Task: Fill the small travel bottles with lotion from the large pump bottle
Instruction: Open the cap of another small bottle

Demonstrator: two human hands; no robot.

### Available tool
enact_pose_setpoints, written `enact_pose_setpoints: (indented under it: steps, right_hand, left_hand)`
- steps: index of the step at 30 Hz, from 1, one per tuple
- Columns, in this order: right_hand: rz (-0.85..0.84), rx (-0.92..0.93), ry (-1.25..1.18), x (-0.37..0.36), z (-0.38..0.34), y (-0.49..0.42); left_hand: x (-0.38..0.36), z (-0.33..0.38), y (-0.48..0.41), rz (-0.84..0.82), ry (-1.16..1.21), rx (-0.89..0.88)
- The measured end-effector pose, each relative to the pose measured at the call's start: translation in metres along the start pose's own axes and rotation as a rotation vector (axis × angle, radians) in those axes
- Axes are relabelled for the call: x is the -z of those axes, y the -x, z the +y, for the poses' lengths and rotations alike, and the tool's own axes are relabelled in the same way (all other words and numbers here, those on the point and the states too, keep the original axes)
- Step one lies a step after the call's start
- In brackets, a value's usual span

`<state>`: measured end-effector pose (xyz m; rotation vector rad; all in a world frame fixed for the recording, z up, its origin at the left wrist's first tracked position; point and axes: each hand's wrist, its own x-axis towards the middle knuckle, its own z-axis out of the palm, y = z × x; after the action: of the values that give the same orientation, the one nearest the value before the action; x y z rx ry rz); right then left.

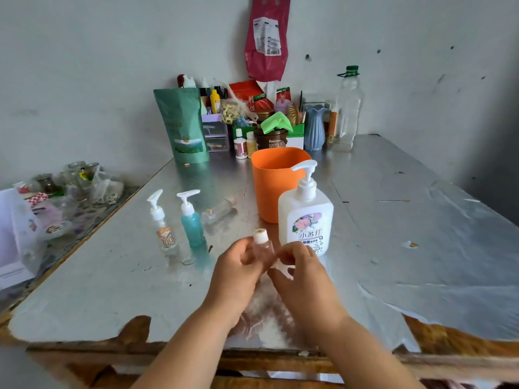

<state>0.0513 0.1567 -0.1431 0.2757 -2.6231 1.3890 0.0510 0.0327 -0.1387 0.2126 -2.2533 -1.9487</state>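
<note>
- My left hand (238, 273) grips the small bottle (263, 247) upright, to steady it for uncapping.
- My right hand (303, 279) curls beside it; I cannot tell whether it is gripping.
- The pump bottle (306, 220) stands just behind.

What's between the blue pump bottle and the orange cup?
A small clear bottle lying on its side on the table, shown in the head view.

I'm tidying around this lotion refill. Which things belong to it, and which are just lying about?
Job: big pump bottle, capped little bottle in the left hand, clear pump bottle, blue pump bottle, bottle lying flat.
Lying about: green pouch, blue vase, tall clear bottle.
</note>
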Motion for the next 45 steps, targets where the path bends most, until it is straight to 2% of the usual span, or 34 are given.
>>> enact_pose_setpoints:
  steps: [3,6,13,16,19,23,27,30,33,37,40,43,45]
  right_hand:
    - [0.075,0.026,-0.088,0.01,-0.001,0.001]
    - [0.102,0.039,-0.156,0.014,-0.008,0.0]
    - [0.108,0.076,0.0,0.016,-0.011,-0.011]
    - [0.016,0.113,0.028,0.017,-0.013,-0.015]
    - [-0.073,0.074,-0.004,0.019,-0.018,-0.016]
    - [0.021,0.08,-0.067,0.021,-0.024,-0.016]
    - [-0.072,0.101,-0.112,0.022,-0.029,-0.012]
    - [0.01,0.088,-0.081,0.023,-0.026,-0.012]
    - [-0.058,0.079,-0.12,0.024,-0.027,-0.011]
    - [-0.001,0.075,-0.129,0.024,-0.03,-0.012]
    - [-0.073,0.081,-0.175,0.022,-0.034,-0.013]
    - [-0.013,0.075,-0.13,0.021,-0.034,-0.015]
    - [-0.038,0.066,-0.174,0.022,-0.033,-0.017]
  left_hand:
    - [-0.005,-0.001,0.006,-0.048,-0.082,-0.133]
    - [-0.009,-0.007,0.007,-0.116,-0.134,-0.182]
    - [-0.007,-0.02,0.005,-0.129,-0.265,-0.297]
    - [-0.007,-0.019,0.004,-0.138,-0.346,-0.338]
    - [-0.008,-0.02,0.003,-0.132,-0.375,-0.341]
    - [-0.009,-0.022,0.002,-0.132,-0.426,-0.328]
    - [-0.008,-0.02,0.004,-0.139,-0.444,-0.326]
    - [-0.008,-0.019,0.004,-0.142,-0.42,-0.314]
    - [-0.008,-0.017,0.005,-0.158,-0.409,-0.303]
    - [-0.008,-0.016,0.006,-0.149,-0.414,-0.301]
    - [-0.008,-0.017,0.006,-0.152,-0.413,-0.296]
    - [-0.008,-0.019,0.003,-0.152,-0.4,-0.281]
    - [-0.008,-0.019,0.003,-0.158,-0.393,-0.285]
